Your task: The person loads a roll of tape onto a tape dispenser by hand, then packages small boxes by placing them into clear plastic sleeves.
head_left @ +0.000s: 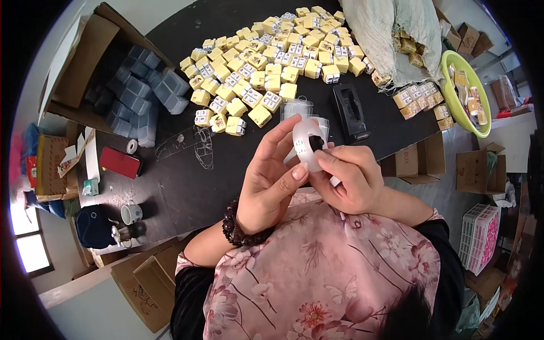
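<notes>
Both hands (310,170) are together, holding one roll of clear tape (302,148) above the dark desk (226,184), near the tape dispenser (350,113).

The fingertips of the right hand (348,175) cover part of the core of the white roll (304,152). The left hand (271,178) masks the lower portion of the clear containers (297,106); their count cannot be determined. The floral garment (317,272) conceals part of the near edge of the tabletop (195,195). Toward the far right corner, the woven sack (374,28) is cut off by the picture's top edge and encloses partly hidden contents. Print on the yellow packs (260,115) is too small to read.
</notes>
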`<state>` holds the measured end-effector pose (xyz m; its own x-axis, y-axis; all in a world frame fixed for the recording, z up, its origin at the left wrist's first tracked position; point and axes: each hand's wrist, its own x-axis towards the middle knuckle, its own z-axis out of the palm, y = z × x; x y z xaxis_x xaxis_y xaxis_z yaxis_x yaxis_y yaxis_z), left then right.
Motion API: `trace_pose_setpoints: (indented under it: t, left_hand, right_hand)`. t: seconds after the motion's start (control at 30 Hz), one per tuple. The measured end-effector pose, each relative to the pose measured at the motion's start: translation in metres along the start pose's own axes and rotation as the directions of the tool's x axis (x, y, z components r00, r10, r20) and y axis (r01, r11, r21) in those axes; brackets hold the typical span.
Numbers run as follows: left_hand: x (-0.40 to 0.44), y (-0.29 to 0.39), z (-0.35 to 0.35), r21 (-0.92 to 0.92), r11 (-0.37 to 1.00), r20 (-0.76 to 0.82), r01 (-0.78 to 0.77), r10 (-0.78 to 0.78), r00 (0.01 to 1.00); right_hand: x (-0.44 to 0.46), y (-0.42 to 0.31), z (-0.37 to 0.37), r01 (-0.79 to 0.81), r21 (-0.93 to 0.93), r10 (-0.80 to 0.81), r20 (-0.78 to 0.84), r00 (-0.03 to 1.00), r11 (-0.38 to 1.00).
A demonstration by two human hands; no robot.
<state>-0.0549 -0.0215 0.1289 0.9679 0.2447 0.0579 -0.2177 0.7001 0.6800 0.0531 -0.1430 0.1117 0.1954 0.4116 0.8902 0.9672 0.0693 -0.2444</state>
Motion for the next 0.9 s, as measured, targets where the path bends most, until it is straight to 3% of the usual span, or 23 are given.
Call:
trace_pose_setpoints:
  t: [0.23, 0.3, 0.43, 0.5, 0.9]
  left_hand:
    - [-0.0004, -0.0014, -0.0026, 0.096, 0.994, 0.071, -0.050, 0.043, 0.997]
    - [-0.0004, -0.0009, -0.0008, 0.112, 0.992, 0.069, -0.052, 0.045, 0.997]
    - [-0.0011, -0.0006, -0.0015, 0.171, 0.982, 0.102, -0.076, 0.059, 0.993]
    - [-0.0023, -0.0005, -0.0001, 0.197, 0.977, 0.114, -0.088, 0.067, 0.991]
    - [-0.0038, 0.0018, 0.0004, 0.244, 0.966, 0.143, -0.087, 0.053, 0.988]
  right_hand:
    - [-0.0026, -0.0008, 0.0005, 0.022, -0.002, -0.022, 0.001, 1.000, 1.000]
    - [-0.0052, 0.0003, -0.0025, 0.035, 0.026, -0.037, 0.107, 0.994, 0.999]
    - [-0.0037, -0.0007, -0.0010, 0.030, 0.038, -0.034, 0.112, 0.993, 0.999]
    - [-0.0015, -0.0010, 0.0030, 0.017, 0.044, -0.017, 0.003, 1.000, 0.999]
    - [-0.0009, -0.0022, 0.0017, 0.009, 0.038, -0.009, -0.004, 1.000, 0.999]
